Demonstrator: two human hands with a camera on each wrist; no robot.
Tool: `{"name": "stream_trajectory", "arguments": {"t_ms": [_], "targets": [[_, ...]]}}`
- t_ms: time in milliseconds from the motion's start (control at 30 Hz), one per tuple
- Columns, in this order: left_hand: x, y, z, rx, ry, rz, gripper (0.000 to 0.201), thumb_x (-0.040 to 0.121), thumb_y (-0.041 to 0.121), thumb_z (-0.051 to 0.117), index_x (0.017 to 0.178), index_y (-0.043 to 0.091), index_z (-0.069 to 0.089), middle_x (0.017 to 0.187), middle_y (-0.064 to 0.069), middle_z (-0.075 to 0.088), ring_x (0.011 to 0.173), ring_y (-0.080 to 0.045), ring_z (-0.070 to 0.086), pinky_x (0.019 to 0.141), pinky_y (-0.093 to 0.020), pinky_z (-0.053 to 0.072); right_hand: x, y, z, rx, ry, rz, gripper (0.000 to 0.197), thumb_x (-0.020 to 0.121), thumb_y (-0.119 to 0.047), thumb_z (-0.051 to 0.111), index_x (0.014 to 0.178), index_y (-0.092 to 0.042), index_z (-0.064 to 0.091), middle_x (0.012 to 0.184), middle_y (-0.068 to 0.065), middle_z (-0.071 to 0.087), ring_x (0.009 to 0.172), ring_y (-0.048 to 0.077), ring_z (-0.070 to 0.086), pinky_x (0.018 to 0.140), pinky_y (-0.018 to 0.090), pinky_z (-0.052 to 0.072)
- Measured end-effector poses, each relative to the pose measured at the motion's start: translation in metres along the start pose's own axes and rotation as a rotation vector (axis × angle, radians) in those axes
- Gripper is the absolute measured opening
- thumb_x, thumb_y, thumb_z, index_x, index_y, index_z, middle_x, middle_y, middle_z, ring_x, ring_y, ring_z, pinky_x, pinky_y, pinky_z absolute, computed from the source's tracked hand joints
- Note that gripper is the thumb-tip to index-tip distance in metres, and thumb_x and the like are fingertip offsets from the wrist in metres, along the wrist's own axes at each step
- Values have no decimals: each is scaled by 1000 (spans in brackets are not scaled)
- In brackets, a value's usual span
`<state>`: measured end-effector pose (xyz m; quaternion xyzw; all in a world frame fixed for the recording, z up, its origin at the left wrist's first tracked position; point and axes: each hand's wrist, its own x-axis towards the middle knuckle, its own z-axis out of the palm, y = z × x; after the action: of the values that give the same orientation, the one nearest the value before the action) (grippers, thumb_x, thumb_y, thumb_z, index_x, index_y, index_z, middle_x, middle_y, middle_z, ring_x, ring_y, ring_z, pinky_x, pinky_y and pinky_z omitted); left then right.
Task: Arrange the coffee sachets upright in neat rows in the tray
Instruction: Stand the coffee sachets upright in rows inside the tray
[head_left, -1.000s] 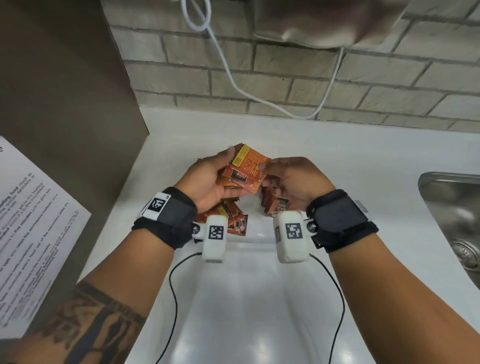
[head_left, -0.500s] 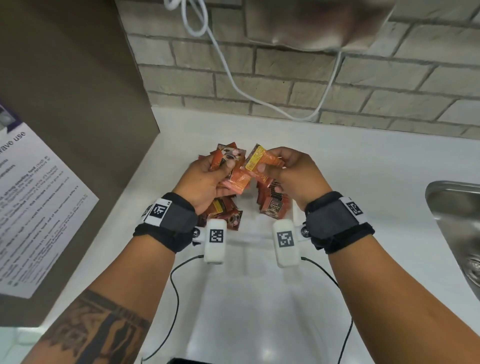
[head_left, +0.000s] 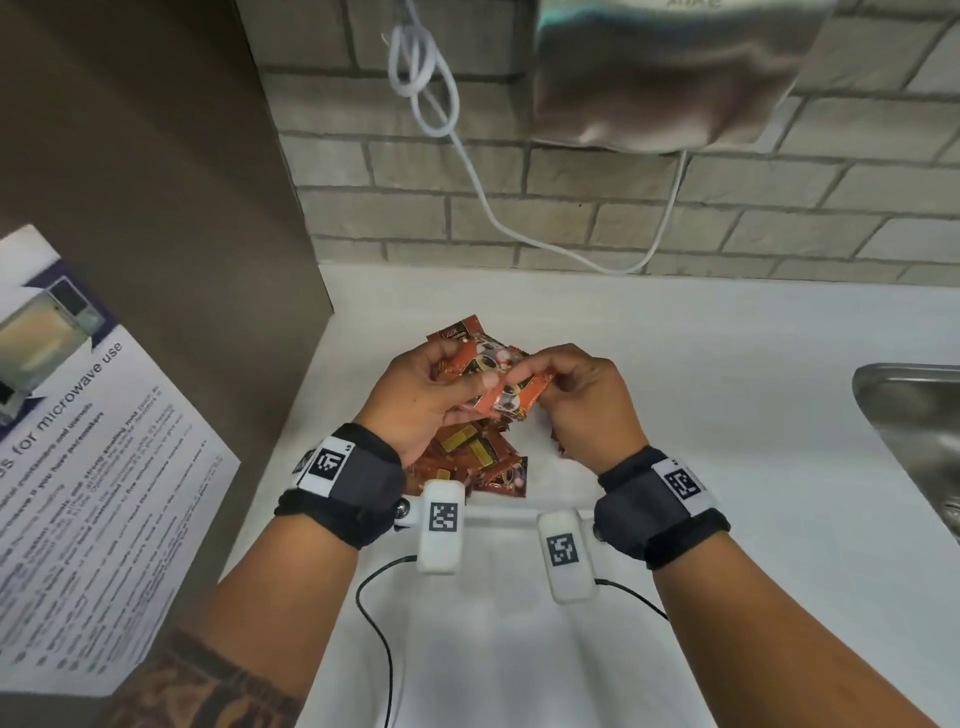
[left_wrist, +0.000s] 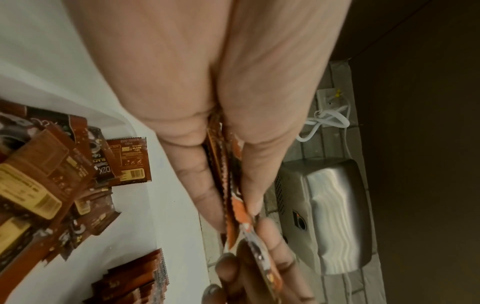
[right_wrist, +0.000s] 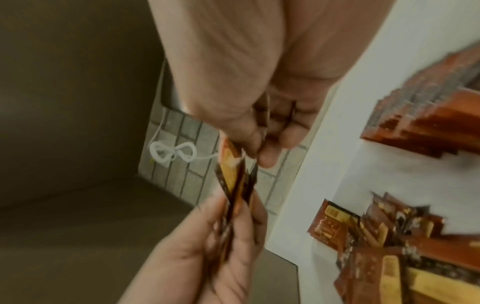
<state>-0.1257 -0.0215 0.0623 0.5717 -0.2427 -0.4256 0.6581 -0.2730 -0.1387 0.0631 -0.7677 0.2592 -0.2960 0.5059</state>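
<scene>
My left hand (head_left: 467, 384) grips a small stack of orange-brown coffee sachets (head_left: 475, 358) above the white tray (head_left: 498, 514). Against that stack my right hand (head_left: 535, 379) pinches one sachet (head_left: 514, 402), printed cup side up. In the left wrist view the stack (left_wrist: 228, 185) stands edge-on between thumb and fingers. The right wrist view shows the pinched sachet (right_wrist: 231, 174) meeting the left hand (right_wrist: 221, 236). A loose pile of sachets (head_left: 467, 460) lies in the tray under my left wrist. A row of sachets (right_wrist: 428, 115) stands packed in the tray, largely hidden in the head view.
A steel sink (head_left: 914, 431) is set into the white counter at the right. A brown cabinet side with a microwave notice (head_left: 78, 441) closes the left. On the brick wall behind hang a metal hand dryer (head_left: 670, 78) and a white cable (head_left: 467, 171).
The sachet in my right hand has turned from its yellow-label side to its printed side and now lies against the left hand's stack. Both hands stay above the tray.
</scene>
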Motion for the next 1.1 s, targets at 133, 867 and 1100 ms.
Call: {"name": "stream_trajectory", "arguments": {"t_ms": [133,867,1100], "targets": [[6,-5,-7,31,66,36,49,75,13,84,118,10,60,112,-12,73,96,-31,74,80,-41,60,0,-4,4,420,-156,225,41,79,-1,53,112,-21,69,106,5,69,89,19,66,76,32,53],[17,7,17,162,52,120,38,74,2,83,106,12,65,96,-6,71,76,-14,71,58,-24,55,49,-25,-31,13,-213,109,30,76,-9,85,103,-6,73,90,6,75,75,15,71,70,26,61],[13,7,10,34,-4,58,48,73,17,76,119,10,62,103,-9,73,90,-27,71,76,-40,62,37,-13,-36,161,-219,186,30,81,-3,80,110,-4,70,82,8,69,64,15,63,64,28,56]]}}
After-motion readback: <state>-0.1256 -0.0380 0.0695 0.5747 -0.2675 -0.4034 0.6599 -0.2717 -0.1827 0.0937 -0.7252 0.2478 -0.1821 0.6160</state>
